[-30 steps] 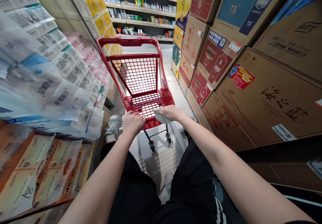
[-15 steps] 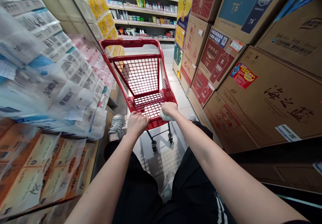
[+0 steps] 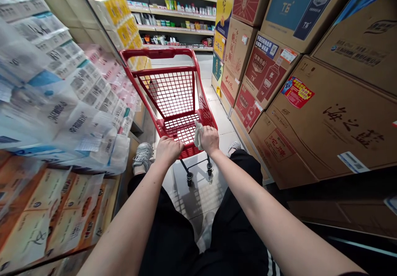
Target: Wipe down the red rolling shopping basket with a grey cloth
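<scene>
A red plastic shopping cart [image 3: 159, 53] with mesh walls stands right in front of me, its basket holding nothing I can see. My left hand [image 3: 168, 150] is closed over the near left part of its rim. Over at the near right corner, my right hand [image 3: 210, 139] is closed around a crumpled whitish cloth [image 3: 198, 136] against the cart. Part of the cloth sticks out to the left of the fingers. Below the basket, two black wheels rest on the light tiles.
Wrapped paper packs [image 3: 58, 106] are piled along the left side, with orange packs [image 3: 62, 210] lower down. Cardboard cartons [image 3: 335, 118] form a wall on the right. Shelves of bottles and tubes [image 3: 176, 30] stand beyond the cart. My shoes [image 3: 143, 156] flank the cart's near end.
The right hand has turned and shifted slightly, so the cloth now stands upright to the left of the fingers. My left hand stays on the rim, and the cart has hardly moved.
</scene>
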The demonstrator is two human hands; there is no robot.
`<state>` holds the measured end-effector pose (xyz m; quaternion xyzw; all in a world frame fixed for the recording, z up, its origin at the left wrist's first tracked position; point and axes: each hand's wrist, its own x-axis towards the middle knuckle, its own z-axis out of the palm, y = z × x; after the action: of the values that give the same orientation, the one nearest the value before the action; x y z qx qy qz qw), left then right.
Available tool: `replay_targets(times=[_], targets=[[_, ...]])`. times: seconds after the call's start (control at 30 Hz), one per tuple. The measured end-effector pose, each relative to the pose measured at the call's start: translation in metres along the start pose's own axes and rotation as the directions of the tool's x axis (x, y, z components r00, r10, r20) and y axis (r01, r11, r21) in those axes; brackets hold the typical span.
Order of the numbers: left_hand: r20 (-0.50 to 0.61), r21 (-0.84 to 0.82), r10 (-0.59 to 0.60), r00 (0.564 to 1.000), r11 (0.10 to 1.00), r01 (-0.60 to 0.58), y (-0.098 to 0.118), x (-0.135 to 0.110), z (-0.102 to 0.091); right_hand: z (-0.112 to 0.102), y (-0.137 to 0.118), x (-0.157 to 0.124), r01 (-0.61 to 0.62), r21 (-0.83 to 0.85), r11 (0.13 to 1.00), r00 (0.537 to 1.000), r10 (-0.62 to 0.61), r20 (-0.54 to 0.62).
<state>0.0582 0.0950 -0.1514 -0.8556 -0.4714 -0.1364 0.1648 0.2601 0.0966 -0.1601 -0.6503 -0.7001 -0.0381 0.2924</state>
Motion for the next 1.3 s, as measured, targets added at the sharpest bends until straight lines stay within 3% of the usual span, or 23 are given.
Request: replay_targets(times=[0.13,0.3,0.47,0.6,0.93,1.0,1.1,1.17,1.23,1.3], targets=[[0.065,0.053,0.083,0.994,0.995,-0.086,-0.003,0.002,-0.001,0.008,0.022,-0.026,0.222,0.007,0.975,0.974,-0.221,-0.048],[0.087,0.025,0.077,0.993,0.997,-0.079,0.0,0.003,-0.007,0.004,0.049,-0.033,0.463,-0.028,0.886,0.886,-0.462,0.029],[0.152,-0.013,0.032,0.988,0.999,-0.03,0.005,0.006,-0.018,-0.001,0.053,-0.014,0.525,-0.12,0.843,0.848,-0.505,0.164],[0.156,-0.037,0.032,0.987,0.999,-0.026,0.004,0.009,-0.019,-0.006,0.054,0.001,0.58,-0.101,0.808,0.804,-0.548,0.231],[0.071,0.017,0.08,0.994,0.997,-0.081,-0.01,0.012,0.001,-0.009,0.053,0.002,0.543,0.004,0.84,0.815,-0.528,0.241],[0.071,0.016,0.07,0.995,0.997,-0.071,-0.011,0.012,0.001,-0.013,0.055,0.013,0.578,0.019,0.816,0.77,-0.554,0.317],[0.087,-0.019,0.074,0.993,0.997,-0.073,-0.008,0.013,-0.002,-0.023,0.058,0.034,0.652,0.074,0.754,0.643,-0.602,0.473],[0.091,-0.043,0.082,0.992,0.996,-0.078,-0.006,0.013,-0.005,-0.03,0.06,0.04,0.648,0.132,0.751,0.602,-0.61,0.515],[0.088,-0.058,0.079,0.993,0.996,-0.074,-0.005,0.012,-0.006,-0.034,0.06,0.033,0.593,0.203,0.779,0.647,-0.612,0.455],[0.085,-0.067,0.072,0.994,0.996,-0.066,-0.006,0.009,-0.007,-0.035,0.061,0.014,0.451,0.251,0.856,0.805,-0.512,0.3]])
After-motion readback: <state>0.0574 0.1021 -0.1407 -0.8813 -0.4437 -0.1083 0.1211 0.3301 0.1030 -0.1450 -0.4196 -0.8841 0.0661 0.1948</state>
